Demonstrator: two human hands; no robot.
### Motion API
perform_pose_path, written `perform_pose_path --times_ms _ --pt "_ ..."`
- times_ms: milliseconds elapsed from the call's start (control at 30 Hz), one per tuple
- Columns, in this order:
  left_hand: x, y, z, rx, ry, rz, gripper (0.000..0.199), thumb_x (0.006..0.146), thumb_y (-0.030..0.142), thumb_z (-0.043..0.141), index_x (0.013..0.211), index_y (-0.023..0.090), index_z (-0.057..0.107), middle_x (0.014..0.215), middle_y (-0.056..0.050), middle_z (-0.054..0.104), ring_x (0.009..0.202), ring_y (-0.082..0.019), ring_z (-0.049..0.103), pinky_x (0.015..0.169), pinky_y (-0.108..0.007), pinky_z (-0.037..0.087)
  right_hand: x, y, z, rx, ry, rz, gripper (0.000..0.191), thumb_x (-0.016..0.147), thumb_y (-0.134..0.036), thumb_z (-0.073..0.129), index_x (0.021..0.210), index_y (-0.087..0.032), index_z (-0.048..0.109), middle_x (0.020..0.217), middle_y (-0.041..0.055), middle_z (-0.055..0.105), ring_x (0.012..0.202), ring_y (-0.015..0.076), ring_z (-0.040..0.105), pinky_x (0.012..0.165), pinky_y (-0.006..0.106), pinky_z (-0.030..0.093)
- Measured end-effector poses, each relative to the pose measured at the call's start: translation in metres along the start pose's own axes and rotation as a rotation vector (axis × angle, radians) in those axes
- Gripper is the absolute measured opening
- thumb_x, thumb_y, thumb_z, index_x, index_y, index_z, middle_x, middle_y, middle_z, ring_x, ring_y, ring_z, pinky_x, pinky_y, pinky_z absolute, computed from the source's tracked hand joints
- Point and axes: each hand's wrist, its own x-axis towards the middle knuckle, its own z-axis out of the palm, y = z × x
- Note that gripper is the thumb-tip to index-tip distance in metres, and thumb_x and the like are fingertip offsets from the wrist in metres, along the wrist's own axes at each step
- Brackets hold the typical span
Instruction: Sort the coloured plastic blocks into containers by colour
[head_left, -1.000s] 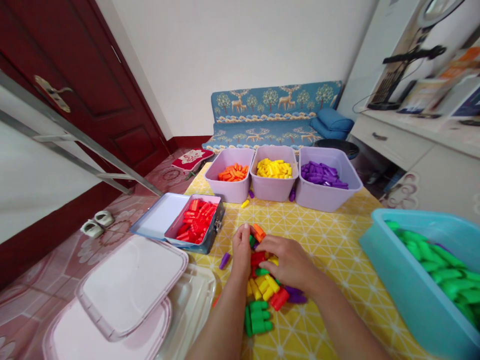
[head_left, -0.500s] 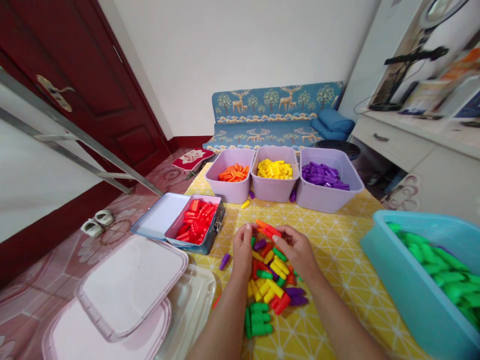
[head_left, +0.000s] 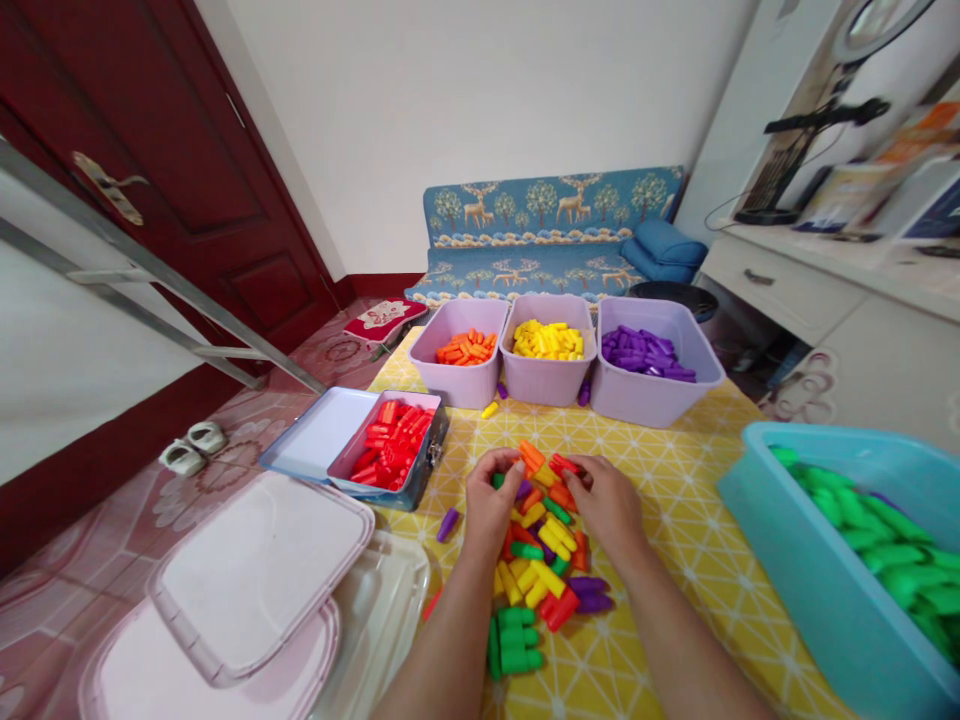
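Observation:
Over the far side of a mixed pile of plastic peg-like blocks, my left hand [head_left: 491, 500] is closed, its thumb and fingertips pinching an orange block [head_left: 531, 457]. Facing it, my right hand [head_left: 609, 500] is closed on a red block [head_left: 561, 464]. Beneath both hands lie yellow blocks [head_left: 556, 537], orange, red, green and purple ones, some joined side by side. A joined group of green blocks [head_left: 517, 645] sits at the pile's near edge. One purple block [head_left: 448, 525] lies apart, left of my left hand.
Behind the pile stand lilac bins of orange [head_left: 459, 385], yellow [head_left: 547, 384] and purple [head_left: 656, 402] blocks. A hinged tin [head_left: 319, 430] with red blocks is at left, above stacked lids [head_left: 262, 570]. A turquoise bin [head_left: 795, 570] of green blocks is at right.
The orange and red blocks, close together between my hands before, are now apart: orange at my left fingertips, red in my right. A yellow block shows between them.

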Motion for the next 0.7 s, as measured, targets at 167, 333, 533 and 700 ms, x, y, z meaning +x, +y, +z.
perform_pose_path --times_ms 167,333,533,700 --pt "0.0 0.001 0.002 0.062 -0.057 0.032 0.013 0.075 0.023 0.066 0.087 0.015 0.067 0.08 -0.002 0.066 0.076 -0.014 0.059 0.074 -0.025 0.046 0.002 -0.011 -0.007 0.167 0.106 -0.136 0.031 0.09 -0.041 0.05 0.102 -0.019 0.068 0.102 0.0096 0.066 0.092 0.0225 0.062 0.084 0.037 0.048" --pt "-0.003 0.007 0.003 0.129 -0.156 0.094 0.011 0.075 0.018 0.064 0.085 0.016 0.069 0.082 -0.003 0.067 0.078 -0.015 0.06 0.076 -0.026 0.047 0.0 -0.025 -0.005 0.291 -0.081 -0.138 0.033 0.081 -0.034 0.062 0.111 -0.021 0.066 0.102 0.0067 0.068 0.083 0.0196 0.063 0.079 0.034 0.051" --pt "-0.001 0.003 0.002 0.103 -0.109 0.068 0.012 0.078 0.018 0.059 0.082 0.016 0.069 0.082 -0.005 0.068 0.081 -0.017 0.062 0.078 -0.028 0.048 -0.001 -0.022 -0.005 0.441 -0.034 0.054 0.026 0.079 -0.034 0.06 0.096 -0.017 0.069 0.085 0.0071 0.071 0.072 0.0195 0.065 0.067 0.032 0.053" --pt "0.003 -0.009 0.001 -0.015 -0.026 -0.051 0.016 0.079 0.024 0.058 0.088 0.015 0.068 0.084 -0.005 0.069 0.079 -0.016 0.063 0.073 -0.026 0.049 0.014 -0.022 -0.024 0.471 -0.26 0.046 0.018 0.073 -0.027 0.062 0.086 -0.02 0.072 0.077 0.0036 0.073 0.065 0.0189 0.066 0.059 0.029 0.052"
